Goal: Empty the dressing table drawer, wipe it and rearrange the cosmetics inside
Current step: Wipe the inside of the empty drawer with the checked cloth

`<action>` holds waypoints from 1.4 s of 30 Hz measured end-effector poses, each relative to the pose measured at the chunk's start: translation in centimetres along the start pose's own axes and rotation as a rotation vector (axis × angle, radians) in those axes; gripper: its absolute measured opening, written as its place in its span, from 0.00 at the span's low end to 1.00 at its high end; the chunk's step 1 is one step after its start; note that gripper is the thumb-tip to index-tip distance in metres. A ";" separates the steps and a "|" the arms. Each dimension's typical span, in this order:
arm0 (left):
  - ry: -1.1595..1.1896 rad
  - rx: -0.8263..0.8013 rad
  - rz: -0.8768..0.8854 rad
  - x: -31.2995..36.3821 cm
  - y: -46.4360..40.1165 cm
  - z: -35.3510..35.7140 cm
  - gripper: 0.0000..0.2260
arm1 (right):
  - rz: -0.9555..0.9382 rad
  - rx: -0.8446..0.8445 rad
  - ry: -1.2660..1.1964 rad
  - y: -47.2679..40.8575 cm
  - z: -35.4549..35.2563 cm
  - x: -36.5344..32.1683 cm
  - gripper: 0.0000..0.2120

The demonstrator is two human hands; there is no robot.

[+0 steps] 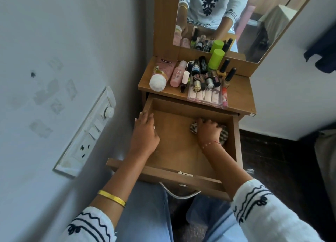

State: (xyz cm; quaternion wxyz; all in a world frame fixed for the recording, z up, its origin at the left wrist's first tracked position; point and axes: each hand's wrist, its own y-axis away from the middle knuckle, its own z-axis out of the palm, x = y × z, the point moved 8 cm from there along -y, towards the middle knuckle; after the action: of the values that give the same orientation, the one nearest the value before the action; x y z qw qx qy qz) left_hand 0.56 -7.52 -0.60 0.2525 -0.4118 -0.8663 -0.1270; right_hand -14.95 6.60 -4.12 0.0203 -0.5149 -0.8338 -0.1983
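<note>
The wooden drawer [174, 150] is pulled out and holds no cosmetics. My right hand [209, 130] presses a striped cloth [224, 133] onto the drawer floor near its right wall, fingers curled over it. My left hand [145, 130] rests on the drawer's left wall with fingers bent over the edge. On the table top [240, 94] lie the cosmetics: a pink tube [161, 72], a pink bottle [177, 74], a green-capped bottle [215, 58], several small dark bottles [203, 74] and a clear case of lipsticks [205, 96].
A mirror [236, 17] stands behind the table top and reflects a person and the bottles. A wall with a switchboard [87, 134] is close on the left. The metal drawer handle [179, 191] is right above my knees. Dark floor lies to the right.
</note>
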 end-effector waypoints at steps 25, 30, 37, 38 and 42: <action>0.277 0.015 -0.206 -2.0 -0.3 -0.3 0.27 | -0.269 -0.244 -0.360 5.0 -0.2 -7.4 0.30; 0.542 0.082 -0.320 -3.3 -0.5 -1.1 0.23 | -0.586 -0.118 -0.265 7.3 -1.1 -12.4 0.34; 0.574 0.069 -0.355 -3.9 -0.4 -0.8 0.23 | -0.745 -0.061 -0.107 10.1 -0.7 -13.6 0.16; 0.571 0.070 -0.359 -3.8 -0.4 -0.8 0.23 | -0.694 -0.046 -0.074 9.9 -0.6 -13.4 0.16; 0.540 0.068 -0.366 -3.9 -0.4 -0.6 0.22 | -0.442 -0.063 -0.089 7.7 -0.1 -10.4 0.17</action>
State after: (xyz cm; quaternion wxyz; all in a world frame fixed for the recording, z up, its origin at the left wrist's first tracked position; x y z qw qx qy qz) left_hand 2.48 -10.55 -2.20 0.4599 -0.1919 -0.8314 -0.2458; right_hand -3.44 0.69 -4.12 -0.0766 -0.3282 -0.9198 -0.2010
